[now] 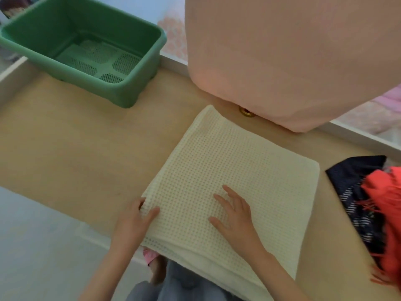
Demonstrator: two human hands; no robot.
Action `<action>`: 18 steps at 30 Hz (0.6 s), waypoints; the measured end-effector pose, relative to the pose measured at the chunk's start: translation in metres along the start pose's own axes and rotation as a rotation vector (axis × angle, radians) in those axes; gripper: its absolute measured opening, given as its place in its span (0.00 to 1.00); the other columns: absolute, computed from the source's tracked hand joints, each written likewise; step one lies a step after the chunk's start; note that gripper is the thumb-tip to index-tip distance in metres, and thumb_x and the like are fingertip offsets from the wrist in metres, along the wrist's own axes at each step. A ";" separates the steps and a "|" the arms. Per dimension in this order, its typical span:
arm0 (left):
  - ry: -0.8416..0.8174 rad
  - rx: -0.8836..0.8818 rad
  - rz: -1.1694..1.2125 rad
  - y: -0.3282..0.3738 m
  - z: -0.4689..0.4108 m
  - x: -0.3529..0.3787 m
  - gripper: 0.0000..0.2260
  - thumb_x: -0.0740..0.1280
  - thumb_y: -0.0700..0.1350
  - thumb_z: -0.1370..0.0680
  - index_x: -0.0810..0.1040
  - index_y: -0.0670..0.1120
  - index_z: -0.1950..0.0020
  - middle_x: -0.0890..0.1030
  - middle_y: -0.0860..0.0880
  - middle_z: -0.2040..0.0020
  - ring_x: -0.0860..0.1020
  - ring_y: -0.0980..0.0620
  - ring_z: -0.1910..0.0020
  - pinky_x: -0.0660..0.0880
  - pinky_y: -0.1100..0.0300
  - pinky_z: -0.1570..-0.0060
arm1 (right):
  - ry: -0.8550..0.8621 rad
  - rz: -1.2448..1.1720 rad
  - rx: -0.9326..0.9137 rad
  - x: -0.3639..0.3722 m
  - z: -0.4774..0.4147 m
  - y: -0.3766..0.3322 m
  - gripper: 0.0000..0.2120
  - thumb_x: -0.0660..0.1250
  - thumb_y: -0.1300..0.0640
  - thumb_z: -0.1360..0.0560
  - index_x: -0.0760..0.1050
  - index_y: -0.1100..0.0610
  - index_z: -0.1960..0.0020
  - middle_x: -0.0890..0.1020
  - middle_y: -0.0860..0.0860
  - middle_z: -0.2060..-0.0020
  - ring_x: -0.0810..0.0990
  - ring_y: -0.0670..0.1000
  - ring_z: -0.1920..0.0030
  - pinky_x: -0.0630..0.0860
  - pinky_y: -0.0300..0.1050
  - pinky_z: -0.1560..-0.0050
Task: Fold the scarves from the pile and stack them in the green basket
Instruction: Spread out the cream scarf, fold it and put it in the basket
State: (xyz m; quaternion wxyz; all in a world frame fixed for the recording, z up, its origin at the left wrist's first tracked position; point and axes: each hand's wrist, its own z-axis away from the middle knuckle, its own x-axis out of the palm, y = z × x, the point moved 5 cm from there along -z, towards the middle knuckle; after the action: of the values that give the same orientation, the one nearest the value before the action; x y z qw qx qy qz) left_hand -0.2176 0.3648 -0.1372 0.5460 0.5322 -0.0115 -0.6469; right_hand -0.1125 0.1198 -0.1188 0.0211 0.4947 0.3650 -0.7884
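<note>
- a pale wooden table [65, 148] runs across the view from left to right, with white trim along its far edge.
- a large pink fabric-covered shape [282, 61] fills the far right, blurred; what it is cannot be told.
- a cream waffle-knit scarf [227, 170] lies folded into a thick square in the middle of the table. its near edge hangs over the table's near side, and its far corner reaches close to the pink shape.
- the green basket [134, 83] stands at the far left of the table, well apart from the cream scarf, its perforated bottom showing.
- the pile sits at the right edge: a navy patterned scarf [351, 177] lies on the table with a coral fringed scarf [386, 203] on top of it. both are near the cream scarf, not touching it.
- the right hand [234, 216] rests flat on the near part of the cream scarf, fingers straight and spread wide.
- the left hand [132, 222] pinches the scarf's near-left edge, thumb on top and fingers curled under the layers.
- a small brass ring [246, 111] shows just under the pink shape, beside the scarf's far corner.
</note>
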 end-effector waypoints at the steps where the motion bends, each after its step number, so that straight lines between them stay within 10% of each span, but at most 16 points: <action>1: 0.014 0.020 0.005 0.001 -0.001 -0.002 0.10 0.66 0.53 0.24 0.75 0.48 0.48 0.78 0.51 0.54 0.76 0.50 0.56 0.71 0.54 0.59 | 0.019 0.044 0.003 0.006 0.017 0.003 0.33 0.52 0.31 0.26 0.59 0.45 0.26 0.50 0.42 0.25 0.50 0.44 0.27 0.44 0.42 0.27; 6: 0.135 0.057 -0.105 0.018 -0.004 -0.012 0.06 0.58 0.47 0.18 0.68 0.46 0.52 0.72 0.51 0.62 0.71 0.48 0.63 0.64 0.53 0.63 | 0.035 0.259 -0.060 0.032 0.079 0.020 0.35 0.61 0.36 0.26 0.58 0.50 0.24 0.58 0.51 0.24 0.54 0.51 0.24 0.50 0.53 0.27; 12: 0.147 0.015 -0.087 0.015 -0.014 -0.013 0.09 0.55 0.47 0.18 0.71 0.46 0.43 0.76 0.47 0.55 0.73 0.44 0.58 0.67 0.51 0.59 | 0.467 0.182 -0.223 0.012 0.085 -0.001 0.11 0.64 0.55 0.26 0.81 0.57 0.47 0.81 0.50 0.43 0.78 0.51 0.40 0.67 0.47 0.32; 18: 0.212 0.043 -0.089 0.007 -0.009 -0.004 0.15 0.58 0.40 0.19 0.69 0.40 0.33 0.73 0.38 0.40 0.72 0.39 0.44 0.67 0.49 0.50 | 0.153 0.237 -0.231 0.036 0.094 -0.010 0.23 0.57 0.44 0.20 0.71 0.56 0.31 0.64 0.52 0.26 0.58 0.52 0.25 0.58 0.55 0.29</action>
State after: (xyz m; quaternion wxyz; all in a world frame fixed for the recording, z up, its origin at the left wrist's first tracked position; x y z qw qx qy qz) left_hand -0.2070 0.3707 -0.1343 0.5031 0.6093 0.0559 -0.6104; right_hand -0.2063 0.0830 -0.1193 0.1424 0.5871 0.3927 -0.6934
